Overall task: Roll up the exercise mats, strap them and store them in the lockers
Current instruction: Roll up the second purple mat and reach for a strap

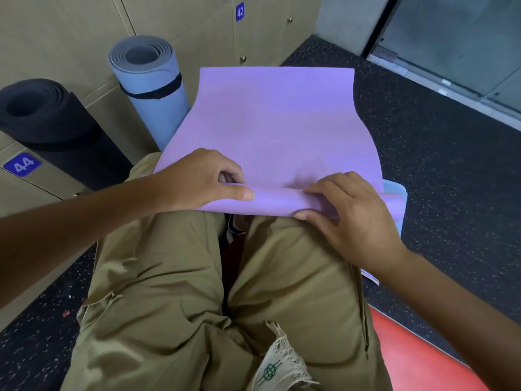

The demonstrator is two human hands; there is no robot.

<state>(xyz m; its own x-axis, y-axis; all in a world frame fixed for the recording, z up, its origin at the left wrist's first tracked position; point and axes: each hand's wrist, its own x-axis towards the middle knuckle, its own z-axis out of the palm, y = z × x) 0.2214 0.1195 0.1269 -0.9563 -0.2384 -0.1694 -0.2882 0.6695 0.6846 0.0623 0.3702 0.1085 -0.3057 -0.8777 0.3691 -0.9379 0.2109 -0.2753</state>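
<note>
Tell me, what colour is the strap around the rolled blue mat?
Black: the strap circles the rolled blue mat, in the head view.

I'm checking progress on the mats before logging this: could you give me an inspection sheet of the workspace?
Surface: dark speckled floor.
Job's things: purple mat, near edge just rolled; blue mat rolled, strapped, upright; black mat rolled, against lockers.
Clutter: red object by the right leg.
Hands: left hand and right hand grip the purple roll.
Cables: nothing seen.
Surroundings: glass door.
</note>
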